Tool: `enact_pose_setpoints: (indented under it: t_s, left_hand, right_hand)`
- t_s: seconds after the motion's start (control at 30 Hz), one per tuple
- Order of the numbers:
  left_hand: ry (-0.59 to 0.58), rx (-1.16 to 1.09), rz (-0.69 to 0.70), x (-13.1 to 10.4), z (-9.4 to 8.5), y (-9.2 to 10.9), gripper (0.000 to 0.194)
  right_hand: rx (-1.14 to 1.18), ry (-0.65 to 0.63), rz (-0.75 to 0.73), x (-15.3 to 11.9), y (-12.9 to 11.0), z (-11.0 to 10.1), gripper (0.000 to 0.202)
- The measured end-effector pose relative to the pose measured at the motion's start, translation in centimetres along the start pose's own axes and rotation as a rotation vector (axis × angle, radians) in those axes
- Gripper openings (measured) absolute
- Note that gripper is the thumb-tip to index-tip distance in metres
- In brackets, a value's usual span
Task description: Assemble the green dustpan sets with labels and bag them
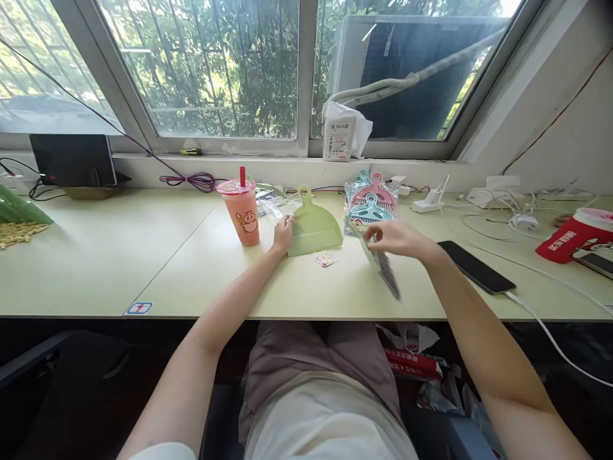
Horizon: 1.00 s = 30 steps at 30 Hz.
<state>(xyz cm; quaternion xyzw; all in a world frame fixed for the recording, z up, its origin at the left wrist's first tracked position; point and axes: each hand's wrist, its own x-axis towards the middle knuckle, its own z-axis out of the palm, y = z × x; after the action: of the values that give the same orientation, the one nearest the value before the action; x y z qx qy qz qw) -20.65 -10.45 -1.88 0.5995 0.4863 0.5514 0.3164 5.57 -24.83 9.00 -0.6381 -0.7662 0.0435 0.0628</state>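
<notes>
A green dustpan [315, 225] stands tilted on the desk, its handle loop at the top. My left hand [283, 234] grips its left edge. Held on the right is a small green brush [366, 248] with dark bristles angled down toward the desk, slightly blurred; the fingers of my right hand [395, 237] are closed on it. Small colourful paper scraps [325, 259] lie on the desk just in front of the dustpan. Behind the brush rest packaged brush-and-dustpan sets [372, 197], pink and teal, in clear plastic.
A pink drink cup [242, 214] with a red straw stands left of the dustpan. To the right lie a black phone [477, 267] on a white cable, a power strip [430, 201] and a red cup [577, 236]. The desk's front edge [335, 318] runs above my lap.
</notes>
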Motion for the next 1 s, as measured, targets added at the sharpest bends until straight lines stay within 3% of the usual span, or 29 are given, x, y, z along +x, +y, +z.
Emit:
enact_pose_setpoints:
  t_s: [0.07, 0.13, 0.27, 0.37, 0.47, 0.6, 0.87, 1.0]
  left_hand:
    - [-0.027, 0.005, 0.022, 0.1, 0.1, 0.0, 0.029]
    - [-0.045, 0.003, 0.043, 0.2, 0.3, -0.2, 0.031]
    - [-0.063, -0.013, 0.088, 0.4, 0.3, -1.2, 0.042]
    - [-0.052, -0.020, 0.144, 0.4, 0.2, -1.7, 0.049]
    - [-0.075, -0.002, 0.228, 0.1, -0.1, -1.5, 0.040]
    - [-0.102, 0.031, 0.247, -0.4, -0.2, -0.4, 0.032]
    - [-0.001, 0.096, 0.232, -1.5, 0.3, 1.6, 0.018]
    - [0.039, 0.085, 0.258, -1.9, 0.2, 2.1, 0.017]
  right_hand:
    - [0.044, 0.193, 0.042, 0.7, -1.7, -1.2, 0.026]
    - [0.021, 0.297, 0.091, 2.4, -4.1, -1.3, 0.027]
    - [-0.053, 0.316, 0.129, 7.9, -9.1, 1.6, 0.032]
    - [-0.039, 0.365, 0.138, 11.1, -11.0, 4.0, 0.028]
    - [-0.022, 0.367, 0.100, 11.9, -11.0, 5.5, 0.029]
    - [-0.057, 0.358, 0.026, 10.7, -9.3, 6.4, 0.032]
    - [-0.131, 0.611, -0.003, 10.1, -7.1, 7.8, 0.052]
    - [-0.122, 0.630, -0.040, 10.4, -6.7, 8.2, 0.048]
